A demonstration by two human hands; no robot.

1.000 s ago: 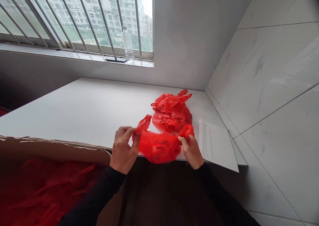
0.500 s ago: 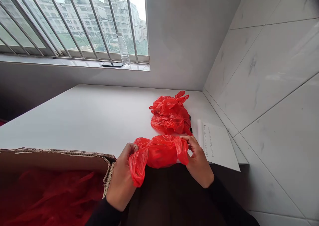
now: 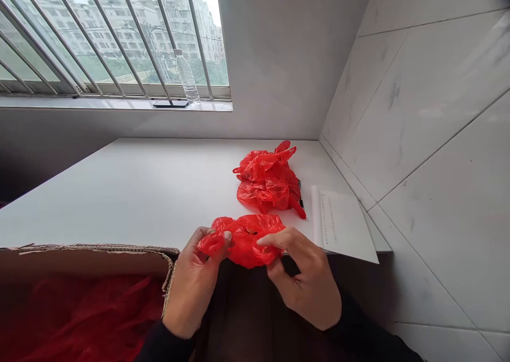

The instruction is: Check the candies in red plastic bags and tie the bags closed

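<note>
Between my two hands, at the table's front edge, is a crumpled red plastic bag (image 3: 249,250). My left hand (image 3: 195,282) pinches its left end between thumb and fingers. On the right side, my right hand (image 3: 305,277) grips the bag with thumb and forefinger. What the bag holds, if anything, is hidden. Just beyond it on the white table (image 3: 159,186) lies a heap of red plastic bags (image 3: 266,178), with a small dark object partly showing at its right edge.
A cardboard box (image 3: 99,253) with red plastic inside stands at the lower left, close to my left hand. Printed paper (image 3: 345,221) lies at right, overhanging the table edge. A tiled wall (image 3: 430,154) borders the right. A clear bottle (image 3: 186,77) and a dark flat phone-like object (image 3: 170,104) rest on the windowsill.
My right hand has moved left, closer to my left hand, and turned over the bag. The bag's hanging left end is now gathered up in my left fingers. The view has shifted slightly.
</note>
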